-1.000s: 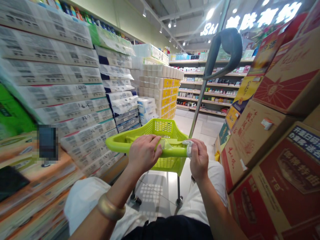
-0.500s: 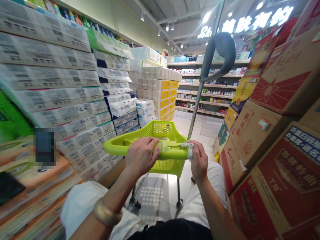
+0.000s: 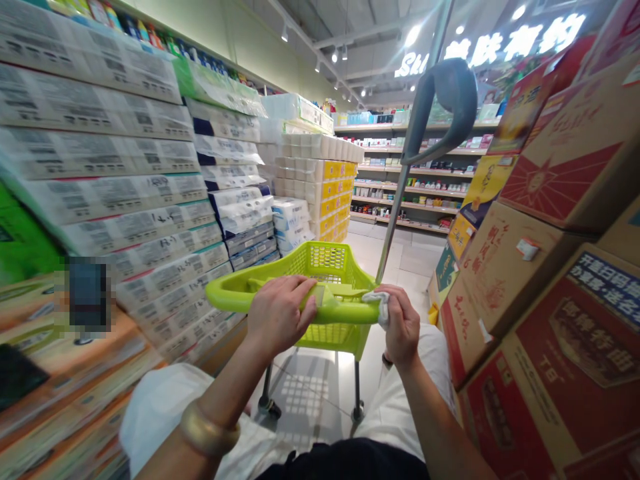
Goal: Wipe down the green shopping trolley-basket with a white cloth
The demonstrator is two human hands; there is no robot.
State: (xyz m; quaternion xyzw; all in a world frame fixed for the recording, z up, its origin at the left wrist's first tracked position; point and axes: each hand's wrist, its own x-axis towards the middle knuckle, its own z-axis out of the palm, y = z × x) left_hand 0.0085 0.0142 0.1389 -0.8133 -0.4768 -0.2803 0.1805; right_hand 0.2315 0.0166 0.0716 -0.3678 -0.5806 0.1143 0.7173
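Note:
In front of me stands a small lime-green shopping cart [image 3: 327, 255] with a plastic basket and thin metal legs on wheels. My left hand [image 3: 283, 312] is wrapped over the middle of its green handle [image 3: 345, 312]. At the handle's right end, a crumpled white cloth [image 3: 381, 303] is pressed against the plastic by my right hand [image 3: 403, 323], whose fingers are closed on it. A metal pole with a grey loop grip [image 3: 445, 113] rises from the cart's right side, leaning to the right.
Stacks of wrapped paper packs [image 3: 110, 153] line the left side. Cardboard cartons [image 3: 505, 267] are piled close on the right. Shelves of small goods [image 3: 415, 180] stand at the aisle's far end. A blurred-out device [image 3: 87, 293] rests on orange packs at lower left.
My right hand and the cloth have shifted slightly right along the handle. The pole's grip has tilted a little right. My left hand has moved slightly left, still on the handle.

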